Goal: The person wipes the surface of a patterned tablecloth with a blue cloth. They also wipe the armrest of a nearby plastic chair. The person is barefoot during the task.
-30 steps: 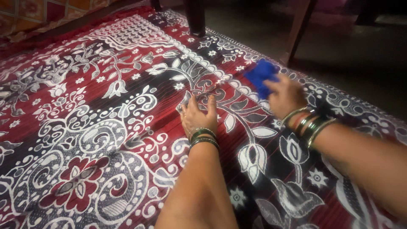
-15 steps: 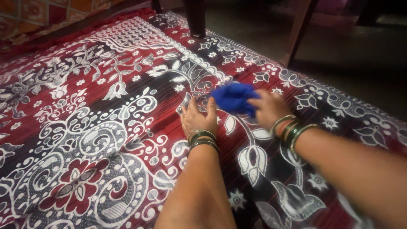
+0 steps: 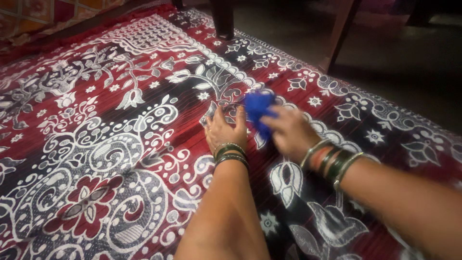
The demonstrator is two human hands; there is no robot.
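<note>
where patterned red mat (image 3: 120,159) covers floor, dark chair legs (image 3: 224,19)

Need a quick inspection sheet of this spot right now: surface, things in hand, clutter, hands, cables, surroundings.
Surface: patterned mat in red, black and white, floral design, lying flat on the floor.
Things in hand: blue cloth, bunched, pressed to the mat; blurred by motion.
Clutter: nothing seen.
Hands: left hand lies flat, palm down on the mat, bangles at the wrist; right hand grips the blue cloth, green and orange bangles at the wrist.
Cables: nothing seen.
Surroundings: dark bare floor beyond the mat's far edge; two wooden furniture legs stand at that edge; the rest is too dim to tell.
</note>
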